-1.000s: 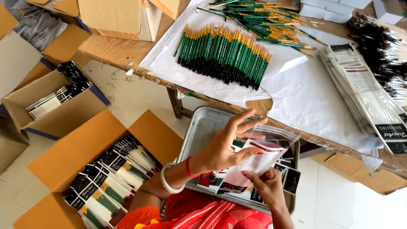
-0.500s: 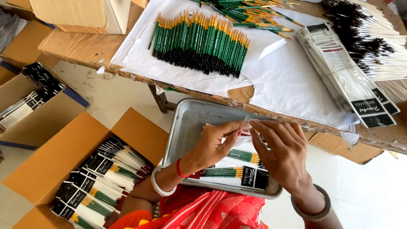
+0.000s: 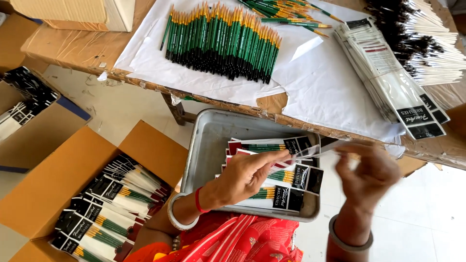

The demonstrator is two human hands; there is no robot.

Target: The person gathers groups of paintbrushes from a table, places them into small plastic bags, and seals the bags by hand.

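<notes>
Where the frame's lower left opens, a cardboard box (image 3: pixel 48 194) holds packed brush sets (image 3: pixel 114 204) in rows. At centre, a grey metal tray (image 3: pixel 208 150) carries several more brush packets (image 3: pixel 286 187). Above it, the left hand (image 3: pixel 245 177) pinches one end of a clear plastic sleeve (image 3: pixel 320 148), and the right hand (image 3: pixel 366 172), right of centre, grips the other end with curled fingers. On the table (image 3: pixel 63 41) across the top lie loose green brushes (image 3: pixel 223 39) on white paper and, at upper right, a stack of empty sleeves (image 3: pixel 393 77).
</notes>
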